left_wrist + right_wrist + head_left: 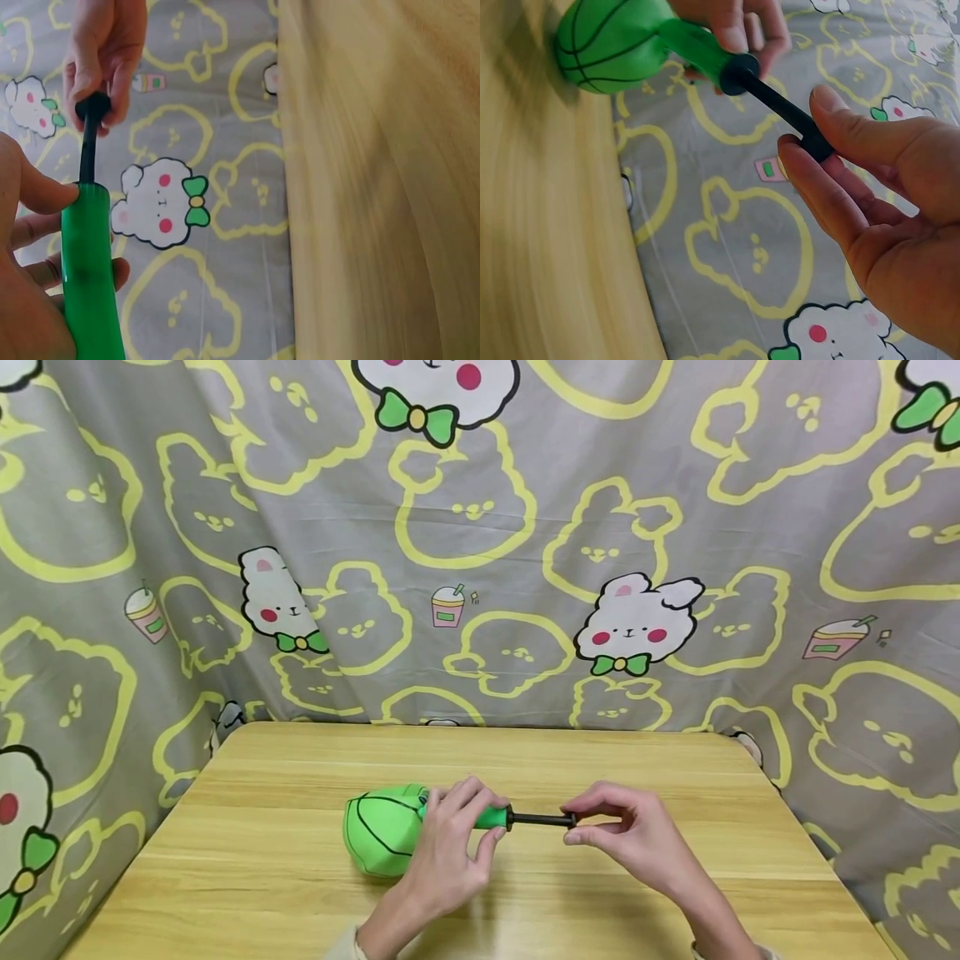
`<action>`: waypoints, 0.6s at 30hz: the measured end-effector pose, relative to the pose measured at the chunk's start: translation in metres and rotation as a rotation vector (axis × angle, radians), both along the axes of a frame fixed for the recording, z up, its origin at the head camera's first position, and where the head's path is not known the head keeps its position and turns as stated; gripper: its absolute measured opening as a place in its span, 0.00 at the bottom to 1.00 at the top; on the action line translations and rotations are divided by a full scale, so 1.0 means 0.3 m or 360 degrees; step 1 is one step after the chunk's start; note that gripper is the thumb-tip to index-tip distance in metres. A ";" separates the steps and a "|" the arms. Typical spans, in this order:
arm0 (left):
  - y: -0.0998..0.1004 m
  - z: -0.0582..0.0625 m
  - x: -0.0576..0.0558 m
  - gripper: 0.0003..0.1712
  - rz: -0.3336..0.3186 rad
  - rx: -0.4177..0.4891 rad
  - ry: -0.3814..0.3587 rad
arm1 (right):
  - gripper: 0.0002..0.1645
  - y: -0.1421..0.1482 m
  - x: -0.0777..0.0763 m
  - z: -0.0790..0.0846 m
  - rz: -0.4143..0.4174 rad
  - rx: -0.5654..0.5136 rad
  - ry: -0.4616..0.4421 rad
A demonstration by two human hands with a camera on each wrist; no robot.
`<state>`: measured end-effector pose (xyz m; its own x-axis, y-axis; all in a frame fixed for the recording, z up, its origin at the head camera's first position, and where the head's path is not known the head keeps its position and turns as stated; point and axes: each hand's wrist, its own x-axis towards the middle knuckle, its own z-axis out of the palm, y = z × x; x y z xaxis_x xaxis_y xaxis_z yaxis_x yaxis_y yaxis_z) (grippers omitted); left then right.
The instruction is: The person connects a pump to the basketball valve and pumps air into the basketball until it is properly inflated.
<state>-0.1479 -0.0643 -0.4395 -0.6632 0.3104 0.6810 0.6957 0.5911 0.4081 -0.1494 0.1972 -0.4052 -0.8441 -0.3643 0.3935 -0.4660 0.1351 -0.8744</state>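
Observation:
A small hand pump has a green barrel (492, 817) and a black plunger rod (540, 819), which is drawn out. My left hand (453, 852) grips the barrel, thumb and fingers on either side of it. The thumb and fingertips of my right hand (633, 827) pinch the black knob (817, 145) at the rod's end. To the left, a slack green ball (378, 833) with black basketball lines rests on the table. The pump's far end meets the ball; in the head view my left hand hides that joint.
The wooden table (285, 860) has a light grain and rounded back corners. Behind it and along both sides hangs a grey curtain (510, 543) with yellow outlines and white rabbits.

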 end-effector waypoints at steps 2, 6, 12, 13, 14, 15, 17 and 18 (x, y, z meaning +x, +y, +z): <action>0.002 -0.001 0.002 0.17 -0.0002 -0.0007 -0.0004 | 0.15 -0.016 0.001 -0.008 -0.0004 -0.0013 0.0015; 0.007 0.001 0.006 0.17 -0.0006 -0.0020 -0.0019 | 0.15 -0.048 0.005 -0.022 -0.0019 -0.0036 0.0036; 0.010 0.002 0.009 0.18 -0.0015 -0.0030 -0.0019 | 0.15 -0.092 0.010 -0.041 -0.0048 -0.0066 0.0081; 0.011 0.002 0.010 0.18 -0.0021 -0.0032 -0.0018 | 0.15 -0.098 0.011 -0.045 -0.0058 -0.0065 0.0084; 0.012 0.001 0.010 0.17 -0.0026 -0.0034 -0.0015 | 0.15 -0.103 0.012 -0.048 -0.0066 -0.0061 0.0081; 0.014 0.000 0.011 0.17 -0.0033 -0.0037 -0.0012 | 0.15 -0.108 0.013 -0.051 -0.0074 -0.0055 0.0079; 0.016 -0.003 0.012 0.17 -0.0044 -0.0045 -0.0011 | 0.15 -0.118 0.014 -0.058 -0.0086 -0.0051 0.0068; 0.017 -0.003 0.013 0.16 -0.0046 -0.0048 -0.0012 | 0.15 -0.124 0.014 -0.060 -0.0090 -0.0053 0.0059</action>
